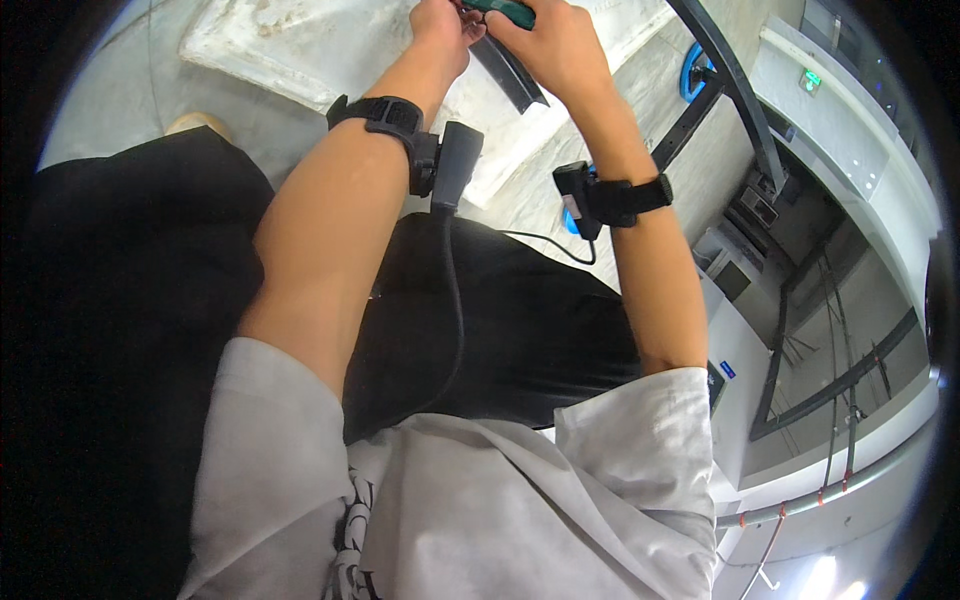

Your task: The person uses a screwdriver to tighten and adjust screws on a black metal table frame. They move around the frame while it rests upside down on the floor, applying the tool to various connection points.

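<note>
At the top edge my right hand [562, 50] is closed around a green tool [512, 12], whose upper part is cut off by the picture's edge. Close beside it, my left hand [445, 32] has its fingers curled around the upper end of a dark metal bar [508, 72]. The bar slants down and to the right between my forearms, over a white stained board [275, 45]. Just where the tool meets the bar is hidden by my fingers.
Black straps with small devices sit on my left wrist [395, 118] and right wrist [630, 198]; a cable [458, 300] hangs from the left one. A black metal frame [735, 75] with a blue wheel [692, 72] stands to the right on the marbled floor [100, 110].
</note>
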Action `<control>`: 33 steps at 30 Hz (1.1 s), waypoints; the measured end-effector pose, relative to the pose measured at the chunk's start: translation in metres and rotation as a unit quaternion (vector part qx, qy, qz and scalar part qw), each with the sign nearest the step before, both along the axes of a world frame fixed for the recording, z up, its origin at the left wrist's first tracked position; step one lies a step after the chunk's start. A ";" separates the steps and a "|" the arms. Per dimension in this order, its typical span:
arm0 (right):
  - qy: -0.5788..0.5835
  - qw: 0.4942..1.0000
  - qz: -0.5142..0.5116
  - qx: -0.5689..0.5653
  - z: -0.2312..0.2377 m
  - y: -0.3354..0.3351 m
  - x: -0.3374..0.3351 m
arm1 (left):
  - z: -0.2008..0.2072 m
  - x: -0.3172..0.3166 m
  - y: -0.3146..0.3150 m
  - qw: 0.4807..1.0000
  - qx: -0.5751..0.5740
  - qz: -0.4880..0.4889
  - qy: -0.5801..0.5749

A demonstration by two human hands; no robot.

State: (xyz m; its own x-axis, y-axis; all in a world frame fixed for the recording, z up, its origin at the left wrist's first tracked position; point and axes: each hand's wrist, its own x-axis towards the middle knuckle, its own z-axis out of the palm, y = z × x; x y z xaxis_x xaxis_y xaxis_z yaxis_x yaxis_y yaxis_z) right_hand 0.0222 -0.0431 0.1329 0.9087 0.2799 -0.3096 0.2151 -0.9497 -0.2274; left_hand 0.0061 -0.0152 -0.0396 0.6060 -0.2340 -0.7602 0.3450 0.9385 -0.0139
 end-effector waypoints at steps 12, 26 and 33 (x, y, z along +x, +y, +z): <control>0.077 0.995 0.041 -0.046 -0.004 0.000 0.022 | 0.040 0.002 0.013 0.999 -0.012 0.036 0.032; 0.398 0.828 -0.373 0.129 0.000 0.020 0.057 | 0.051 0.001 0.020 0.996 -0.050 0.067 0.042; 0.469 0.759 -0.434 0.124 -0.012 0.028 0.063 | 0.052 0.000 0.025 0.996 -0.038 0.066 0.051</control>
State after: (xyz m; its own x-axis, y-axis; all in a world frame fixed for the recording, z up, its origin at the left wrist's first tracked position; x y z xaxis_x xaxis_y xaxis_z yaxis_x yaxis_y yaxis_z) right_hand 0.0852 -0.0155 0.1212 0.1971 -0.1437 -0.9698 -0.8338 -0.5449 -0.0888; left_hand 0.0061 0.0103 0.0124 0.5554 -0.2176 -0.8026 0.2120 0.9703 -0.1164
